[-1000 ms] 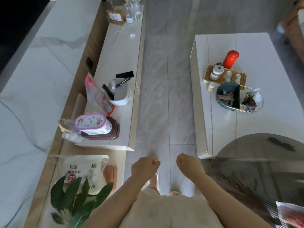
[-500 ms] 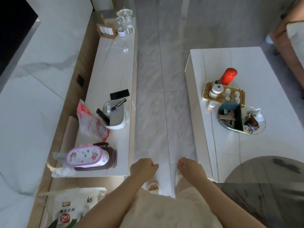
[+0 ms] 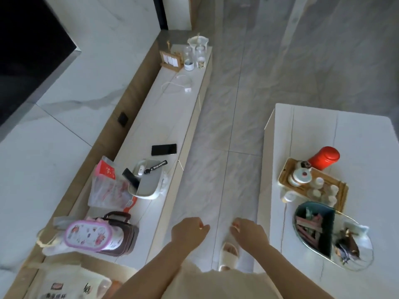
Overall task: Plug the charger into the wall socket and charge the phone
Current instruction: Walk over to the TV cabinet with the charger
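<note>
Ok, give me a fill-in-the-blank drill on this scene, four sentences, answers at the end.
1. The phone lies flat on the long ____ cabinet.
2. The white charger with its coiled cable lies on the same cabinet, ____ from the person than the phone.
3. The dark socket sits in the ____ panel behind the cabinet.
4. Both hands, left and right, are curled and hold ____.

Answers: white; farther; wooden; nothing

The person has bare arms, a fuzzy cream top [image 3: 216,283] and a cream slipper [image 3: 229,255] (open at the toes).
</note>
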